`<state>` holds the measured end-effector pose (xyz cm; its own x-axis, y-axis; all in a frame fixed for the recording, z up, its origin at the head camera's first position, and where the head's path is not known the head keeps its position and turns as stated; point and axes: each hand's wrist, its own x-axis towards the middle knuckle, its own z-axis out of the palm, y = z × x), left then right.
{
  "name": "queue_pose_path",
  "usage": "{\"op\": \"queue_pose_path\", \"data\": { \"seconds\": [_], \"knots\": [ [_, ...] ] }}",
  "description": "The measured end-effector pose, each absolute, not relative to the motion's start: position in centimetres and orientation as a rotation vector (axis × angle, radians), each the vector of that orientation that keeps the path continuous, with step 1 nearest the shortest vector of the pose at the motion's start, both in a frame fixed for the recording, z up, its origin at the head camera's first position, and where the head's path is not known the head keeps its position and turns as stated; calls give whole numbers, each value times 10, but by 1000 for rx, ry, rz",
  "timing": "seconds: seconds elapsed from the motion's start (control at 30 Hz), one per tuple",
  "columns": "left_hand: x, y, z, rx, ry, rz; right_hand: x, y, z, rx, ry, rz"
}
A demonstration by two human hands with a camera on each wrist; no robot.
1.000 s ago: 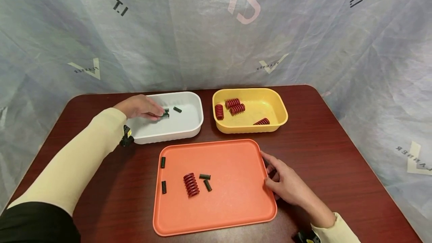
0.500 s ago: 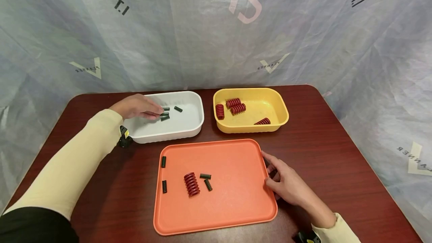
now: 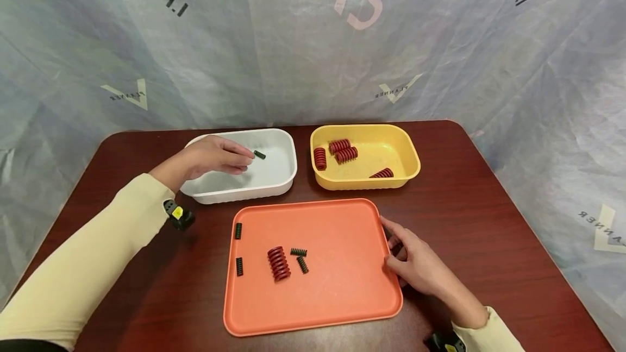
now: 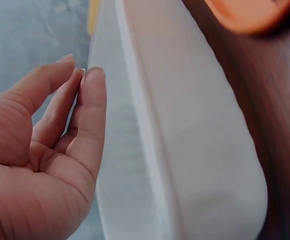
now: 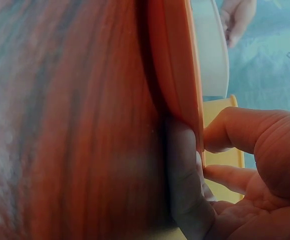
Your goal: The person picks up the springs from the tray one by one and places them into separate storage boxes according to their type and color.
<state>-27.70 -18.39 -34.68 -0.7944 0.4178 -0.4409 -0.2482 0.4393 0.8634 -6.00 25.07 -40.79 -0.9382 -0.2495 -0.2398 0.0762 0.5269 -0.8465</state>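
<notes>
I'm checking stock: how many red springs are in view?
5: one red spring on the orange tray; in the yellow bin, a spring at the left end, two springs beside it and a front spring, partly hidden. Others could be hidden.

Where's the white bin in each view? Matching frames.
Head: white bin left of centre, slightly above mid-height.
Left wrist: white bin large, middle to right, top to bottom.
Right wrist: white bin at top, right of centre.
Shared landmark: orange tray.
</notes>
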Motion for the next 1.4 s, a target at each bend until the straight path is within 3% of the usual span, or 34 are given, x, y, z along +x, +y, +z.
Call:
{"op": "queue_pose_path", "data": {
  "seconds": [0.27, 0.77, 1.4],
  "knots": [
    [-245, -171, -327, 257, 2038, 1411, -60, 250, -408, -159, 2444, -1375],
    [-184, -163, -336, 282, 1951, 1576, -60, 250, -407, -153, 2452, -1362],
    [-151, -186, -363, 203, 2016, 1518, -61, 250, -407, -156, 2486, -1336]
  ]
}}
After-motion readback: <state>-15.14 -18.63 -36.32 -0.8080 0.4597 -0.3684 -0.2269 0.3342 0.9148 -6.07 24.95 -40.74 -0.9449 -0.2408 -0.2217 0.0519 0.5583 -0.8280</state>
